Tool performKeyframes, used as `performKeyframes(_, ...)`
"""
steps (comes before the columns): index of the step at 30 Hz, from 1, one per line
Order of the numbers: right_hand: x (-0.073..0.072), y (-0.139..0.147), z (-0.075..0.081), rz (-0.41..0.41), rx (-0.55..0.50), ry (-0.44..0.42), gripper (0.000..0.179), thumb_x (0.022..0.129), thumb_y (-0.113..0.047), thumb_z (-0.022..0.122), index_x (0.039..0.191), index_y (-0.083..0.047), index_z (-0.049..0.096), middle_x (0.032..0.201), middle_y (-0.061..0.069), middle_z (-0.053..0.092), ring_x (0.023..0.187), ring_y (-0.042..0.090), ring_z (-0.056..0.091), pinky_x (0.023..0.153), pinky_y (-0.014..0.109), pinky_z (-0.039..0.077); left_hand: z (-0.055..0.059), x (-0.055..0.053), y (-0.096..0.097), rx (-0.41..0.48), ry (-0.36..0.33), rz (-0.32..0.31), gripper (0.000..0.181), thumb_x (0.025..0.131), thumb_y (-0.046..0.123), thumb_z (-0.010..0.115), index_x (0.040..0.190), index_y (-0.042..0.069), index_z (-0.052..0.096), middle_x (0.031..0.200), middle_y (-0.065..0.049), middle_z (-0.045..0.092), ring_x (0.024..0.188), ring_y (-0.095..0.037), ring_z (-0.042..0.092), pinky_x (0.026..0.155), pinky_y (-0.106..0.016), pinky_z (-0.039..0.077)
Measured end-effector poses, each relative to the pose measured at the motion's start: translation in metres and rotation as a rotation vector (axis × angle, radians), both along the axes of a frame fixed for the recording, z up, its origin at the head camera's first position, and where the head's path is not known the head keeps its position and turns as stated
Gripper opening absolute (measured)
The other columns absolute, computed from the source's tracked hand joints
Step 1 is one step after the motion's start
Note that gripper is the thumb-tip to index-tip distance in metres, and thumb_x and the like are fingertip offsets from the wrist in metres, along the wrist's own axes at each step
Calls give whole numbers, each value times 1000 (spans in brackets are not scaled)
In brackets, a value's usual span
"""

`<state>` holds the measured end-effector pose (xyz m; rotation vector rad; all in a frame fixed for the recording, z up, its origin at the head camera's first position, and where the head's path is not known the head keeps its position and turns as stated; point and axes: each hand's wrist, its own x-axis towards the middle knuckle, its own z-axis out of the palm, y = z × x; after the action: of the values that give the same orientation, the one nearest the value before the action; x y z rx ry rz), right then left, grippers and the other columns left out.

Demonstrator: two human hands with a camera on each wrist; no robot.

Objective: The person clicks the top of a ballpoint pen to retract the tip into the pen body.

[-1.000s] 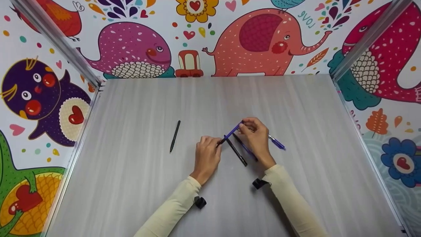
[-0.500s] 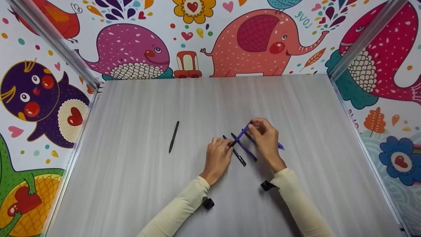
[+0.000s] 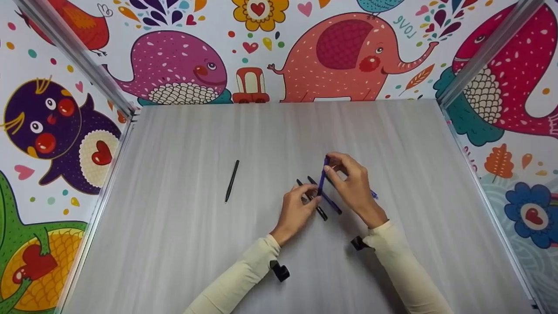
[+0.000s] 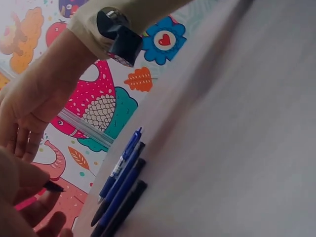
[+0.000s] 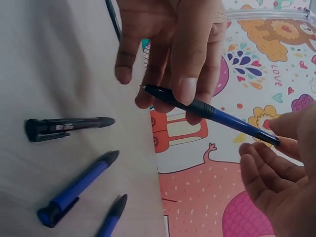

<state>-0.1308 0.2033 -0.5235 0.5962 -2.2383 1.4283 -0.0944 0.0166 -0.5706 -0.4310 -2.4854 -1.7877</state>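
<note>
Between my two hands is a blue pen with a black grip (image 5: 227,120), raised above the table and steeply slanted in the head view. My left hand (image 3: 296,213) pinches its black grip between thumb and fingers, close to the bare writing tip. The blue end is pinched by my right hand (image 3: 355,187). Below them lie a black pen (image 3: 322,213) and a blue pen (image 3: 334,206), side by side and slanting. A clear-barrelled blue pen (image 4: 119,165) and another blue pen (image 4: 118,183) are mostly covered by my right hand in the head view.
A lone black pen (image 3: 232,181) lies on the grey table (image 3: 183,244), left of my hands. Printed animal walls (image 3: 261,52) border the table at the back and both sides, with metal rails at the corners. A black camera mount sits on each sleeve.
Both hands have moved right with the pen between them. The pen has turned from a diagonal to a more upright slant. The pens on the table lie where they were.
</note>
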Motion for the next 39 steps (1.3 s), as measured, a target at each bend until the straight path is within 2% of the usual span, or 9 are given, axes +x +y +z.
performKeyframes(4, 1, 2, 6, 56, -3, -67, 35, 102, 2, 76, 137, 2, 70, 120, 14, 76, 104, 28, 75, 94, 43, 64, 3, -1, -3, 110, -120, -52, 18, 99, 6, 81, 117, 8, 81, 106, -2, 78, 104, -19, 71, 91, -44, 61)
performKeyframes(8, 3, 6, 10, 106, -28, -168, 38, 104, -2, 75, 141, -1, 68, 126, 12, 76, 112, 28, 75, 97, 33, 61, 7, -3, -6, 185, -204, -108, 18, 99, 5, 81, 117, 4, 81, 110, -7, 79, 107, -19, 72, 101, -49, 59)
performKeyframes(10, 4, 7, 12, 129, -42, -214, 40, 105, -3, 75, 144, -3, 67, 127, 10, 76, 115, 28, 75, 98, 30, 60, 9, -5, -7, 205, -234, -134, 18, 99, 6, 81, 117, 2, 80, 111, -8, 79, 107, -19, 72, 104, -46, 57)
performKeyframes(15, 6, 10, 15, 187, -86, -290, 43, 105, -2, 73, 148, -4, 64, 127, 11, 77, 115, 31, 75, 99, 29, 60, 15, -5, -11, 336, -381, -203, 23, 99, 6, 79, 119, -5, 76, 110, -10, 77, 103, -16, 73, 91, -34, 62)
performKeyframes(17, 6, 11, 16, 217, -114, -312, 44, 105, -1, 73, 149, -3, 63, 128, 13, 76, 116, 33, 75, 99, 30, 61, 17, -5, -12, 420, -460, -230, 27, 99, 3, 78, 122, -10, 72, 109, -10, 75, 100, -17, 73, 85, -32, 64)
performKeyframes(21, 4, 12, 17, 280, -166, -348, 46, 105, 1, 71, 150, 0, 60, 131, 17, 74, 117, 36, 75, 101, 33, 61, 18, -5, -13, 554, -575, -284, 29, 99, -1, 76, 124, -14, 68, 107, -9, 74, 95, -18, 74, 85, -33, 65)
performKeyframes(30, 3, 10, 19, 398, -234, -404, 49, 105, 6, 69, 152, 4, 54, 133, 27, 68, 115, 31, 77, 99, 38, 62, 18, -7, -19, 707, -689, -408, 20, 100, -3, 74, 120, -6, 70, 107, -16, 77, 94, -27, 79, 91, -41, 65)
performKeyframes(35, 4, 9, 20, 400, -228, -420, 53, 103, 7, 72, 151, 4, 53, 131, 33, 67, 110, 30, 77, 96, 37, 63, 19, -7, -21, 766, -747, -431, 25, 100, -6, 72, 125, -11, 66, 108, -17, 77, 93, -26, 79, 93, -43, 65)
performKeyframes(39, 4, 9, 20, 394, -222, -417, 53, 101, 10, 73, 150, 5, 53, 128, 35, 67, 106, 30, 77, 92, 35, 64, 19, -6, -21, 789, -755, -435, 19, 100, -8, 70, 120, -5, 69, 108, -18, 76, 93, -27, 80, 91, -43, 65)
